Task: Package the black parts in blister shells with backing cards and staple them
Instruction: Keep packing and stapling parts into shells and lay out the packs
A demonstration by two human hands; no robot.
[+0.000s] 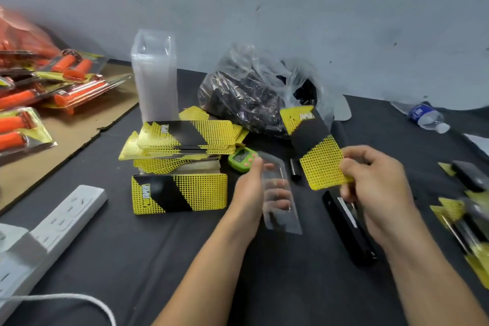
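In the centre of the frame the left hand (250,193) grips a clear blister shell (281,193). It is thin, glossy moulded plastic, long with a tapered top, and the curled fingers show through it. To its right, the right hand (375,188) pinches the lower yellow corner of a backing card (315,151). The card is a stiff rectangle with yellow halftone dots and a black diagonal band. Its white logo is too blurred to read.

Between the two lies one black part (295,172), a short matte cylinder on the dark table cloth (185,259). Below the right hand sits a long black stapler (346,230).

Above centre, a crinkled transparent plastic bag (251,95) is full of shiny black parts. Left of it a tall stack of nested clear shells (154,74) stands upright. Below that, loose cards (182,137) are heaped on an open yellow-and-black box (180,194) printed with the same pattern. A small green timer (242,157) sits beside the box.

In the upper left, carded packs with orange grips (39,87) lie on brown cardboard (79,135). A white power strip (53,225) is at lower left and a water bottle (426,116) at upper right. Blurred finished packs (465,206) are at the right edge.
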